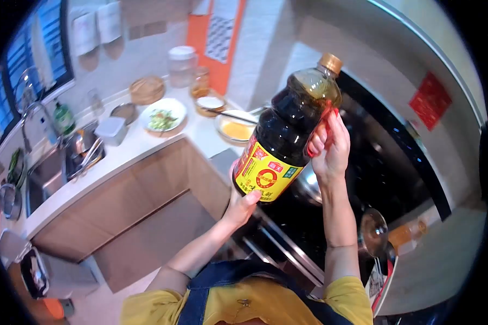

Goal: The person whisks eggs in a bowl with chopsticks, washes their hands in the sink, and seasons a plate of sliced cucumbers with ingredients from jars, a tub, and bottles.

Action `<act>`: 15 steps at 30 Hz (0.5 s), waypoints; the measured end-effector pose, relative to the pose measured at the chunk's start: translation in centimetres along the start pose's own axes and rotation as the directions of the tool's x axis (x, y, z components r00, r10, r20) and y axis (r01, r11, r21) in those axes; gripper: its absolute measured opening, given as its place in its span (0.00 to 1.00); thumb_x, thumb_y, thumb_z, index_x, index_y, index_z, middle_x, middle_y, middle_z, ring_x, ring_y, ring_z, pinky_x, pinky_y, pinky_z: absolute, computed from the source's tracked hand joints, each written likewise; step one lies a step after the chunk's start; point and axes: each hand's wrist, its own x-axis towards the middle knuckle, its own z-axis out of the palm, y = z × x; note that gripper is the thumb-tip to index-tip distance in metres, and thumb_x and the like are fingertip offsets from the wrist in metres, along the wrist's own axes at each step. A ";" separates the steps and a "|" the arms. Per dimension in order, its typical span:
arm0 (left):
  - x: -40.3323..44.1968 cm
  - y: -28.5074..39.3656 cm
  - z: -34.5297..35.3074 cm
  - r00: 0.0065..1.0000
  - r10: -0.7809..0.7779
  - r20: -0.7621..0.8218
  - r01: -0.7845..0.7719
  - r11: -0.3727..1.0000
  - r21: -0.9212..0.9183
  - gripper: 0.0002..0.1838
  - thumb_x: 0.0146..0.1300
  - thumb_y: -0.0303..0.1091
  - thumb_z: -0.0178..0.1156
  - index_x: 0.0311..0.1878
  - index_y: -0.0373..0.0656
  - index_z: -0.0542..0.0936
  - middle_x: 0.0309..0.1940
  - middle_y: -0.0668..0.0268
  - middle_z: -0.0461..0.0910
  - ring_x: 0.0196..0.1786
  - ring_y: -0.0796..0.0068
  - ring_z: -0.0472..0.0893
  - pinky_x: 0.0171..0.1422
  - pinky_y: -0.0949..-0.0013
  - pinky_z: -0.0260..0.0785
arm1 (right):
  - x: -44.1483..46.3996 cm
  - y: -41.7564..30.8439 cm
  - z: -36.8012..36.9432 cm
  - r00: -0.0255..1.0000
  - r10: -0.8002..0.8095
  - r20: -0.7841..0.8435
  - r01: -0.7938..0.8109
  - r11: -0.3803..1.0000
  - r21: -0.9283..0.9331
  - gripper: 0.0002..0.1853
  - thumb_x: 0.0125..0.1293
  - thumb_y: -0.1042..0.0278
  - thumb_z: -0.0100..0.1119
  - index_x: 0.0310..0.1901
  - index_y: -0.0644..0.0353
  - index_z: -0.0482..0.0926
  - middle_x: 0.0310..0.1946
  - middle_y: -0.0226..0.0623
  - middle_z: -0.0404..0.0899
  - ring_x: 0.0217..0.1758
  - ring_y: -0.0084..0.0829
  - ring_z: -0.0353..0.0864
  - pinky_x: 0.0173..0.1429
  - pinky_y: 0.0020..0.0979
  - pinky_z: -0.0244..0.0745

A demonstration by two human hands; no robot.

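A big soy sauce bottle (279,135) with dark liquid, a yellow label and a gold cap is held up in front of me, tilted with its cap toward the upper right. My right hand (331,142) is closed around the bottle's red handle. Lower down, my left hand (241,206) grips the base, thumb across the label. The cap appears to be on. Behind the bottle, partly covered by it, lies the black stove (374,157) with a shiny metal pot (308,187).
On the left counter stand a white plate of chopped greens (164,115), a bowl of yellow liquid (237,130) with chopsticks across it, and a plastic container (111,131). A sink (46,176) is farther left. A glass lid (373,233) stands at right; a bin (59,273) is lower left.
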 end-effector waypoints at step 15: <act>8.5 9.9 -25.6 0.986 -0.146 -0.077 0.164 0.839 0.518 0.45 0.53 0.42 0.63 0.69 0.40 0.48 0.65 0.60 0.57 0.67 0.70 0.57 0.65 0.69 0.55 | 6.9 24.2 1.0 0.946 0.277 0.168 -0.295 0.951 0.094 0.07 0.62 0.68 0.54 0.31 0.60 0.69 0.13 0.25 0.62 0.11 0.16 0.56 0.15 0.18 0.49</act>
